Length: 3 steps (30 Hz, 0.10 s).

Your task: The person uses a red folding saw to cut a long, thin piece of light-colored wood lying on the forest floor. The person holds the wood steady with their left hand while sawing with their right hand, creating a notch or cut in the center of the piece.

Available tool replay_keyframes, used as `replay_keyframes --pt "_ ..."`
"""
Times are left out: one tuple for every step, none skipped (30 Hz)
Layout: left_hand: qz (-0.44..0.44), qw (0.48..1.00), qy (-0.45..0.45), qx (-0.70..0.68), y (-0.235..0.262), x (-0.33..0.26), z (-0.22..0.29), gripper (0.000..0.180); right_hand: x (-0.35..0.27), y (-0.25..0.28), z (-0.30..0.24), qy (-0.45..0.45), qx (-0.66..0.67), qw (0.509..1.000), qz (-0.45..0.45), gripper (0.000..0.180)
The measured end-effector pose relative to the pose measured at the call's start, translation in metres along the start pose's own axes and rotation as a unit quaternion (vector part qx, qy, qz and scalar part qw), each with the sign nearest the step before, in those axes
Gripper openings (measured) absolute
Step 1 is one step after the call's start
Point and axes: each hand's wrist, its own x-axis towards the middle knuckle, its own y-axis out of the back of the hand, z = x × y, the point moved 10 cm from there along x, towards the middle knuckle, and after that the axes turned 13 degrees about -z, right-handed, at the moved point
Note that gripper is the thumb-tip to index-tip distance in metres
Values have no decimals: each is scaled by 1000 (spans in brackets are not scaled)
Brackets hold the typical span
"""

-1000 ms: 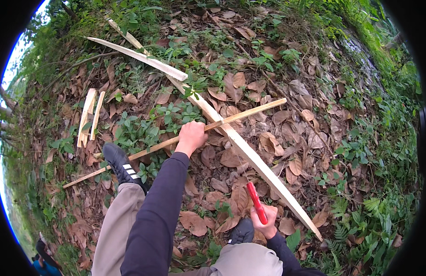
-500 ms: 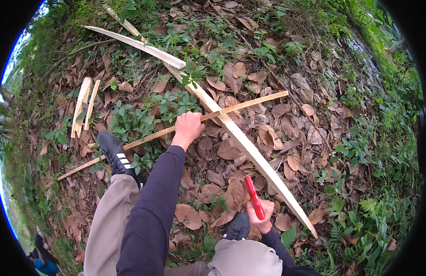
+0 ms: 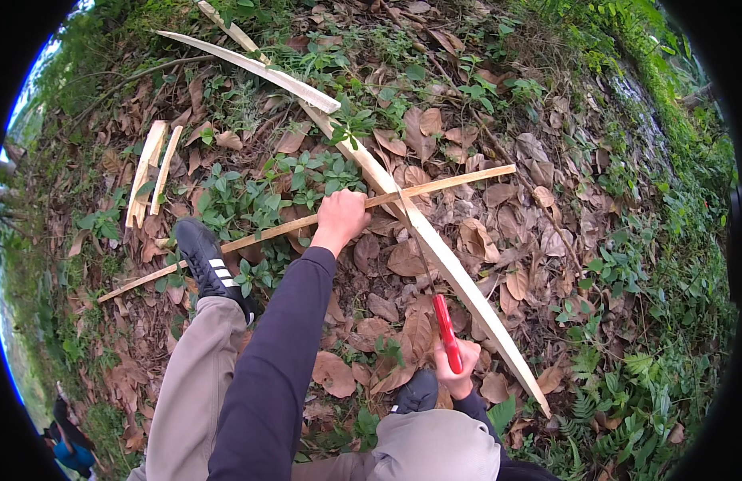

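Note:
My left hand grips a long thin bamboo strip that runs from lower left to upper right across the leaf-covered ground. My right hand is closed on the red handle of a knife; its thin dark blade reaches up toward the strip near a wide split bamboo slat. That slat lies diagonally under the strip, from upper left to lower right. My left foot in a black shoe rests on or beside the strip's lower end.
Another long split slat lies at the top left. Short bamboo pieces lie at left. Dry brown leaves and green plants cover the ground. My other shoe is near the right hand. A person in blue is at the lower left rim.
The view has shifted slightly; my left hand still holds the strip and my right hand has brought the knife a little higher toward the strip.

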Motion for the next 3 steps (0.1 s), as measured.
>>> replay_keyframes --pt "-12 1000 -1 2 -3 1 -5 21 14 -1 -2 -4 -24 1000 -4 14" --pt "-11 1000 -1 -14 0 -1 -8 23 35 -5 0 -6 -5 1000 23 17" --pt "-18 1000 3 -18 -10 -7 -9 23 60 -15 5 -13 21 1000 1 18"
